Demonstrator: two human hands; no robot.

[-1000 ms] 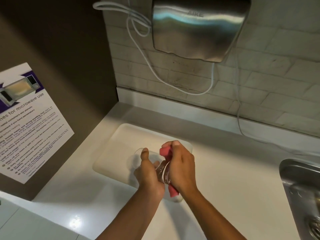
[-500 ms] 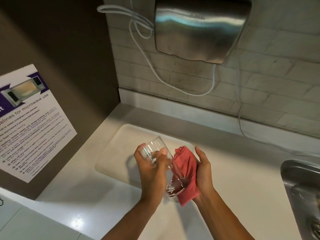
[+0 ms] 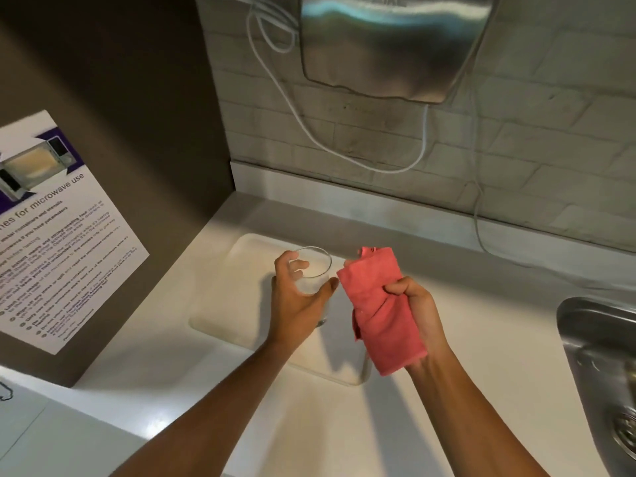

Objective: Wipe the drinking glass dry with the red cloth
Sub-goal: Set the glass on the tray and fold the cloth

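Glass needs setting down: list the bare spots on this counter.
Bare counter between the red cloth and the sink, and between the tray and the poster. The tray's left part is free. Crowded around the drinking glass.

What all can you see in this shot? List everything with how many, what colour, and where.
drinking glass: one, clear, held above the tray
red cloth: one, red, right of the glass, off the counter
tray: one, white, on the counter below the hands
counter: one, white, across the middle
sink: one, steel, right edge
tiled wall: one, pale grey, behind the counter
hand dryer: one, silver, top of the tiled wall
cable: count unclear, white, looping below the dryer
microwave notice: one, white and purple, far left
left hand: one, grips the glass
right hand: one, grips the cloth
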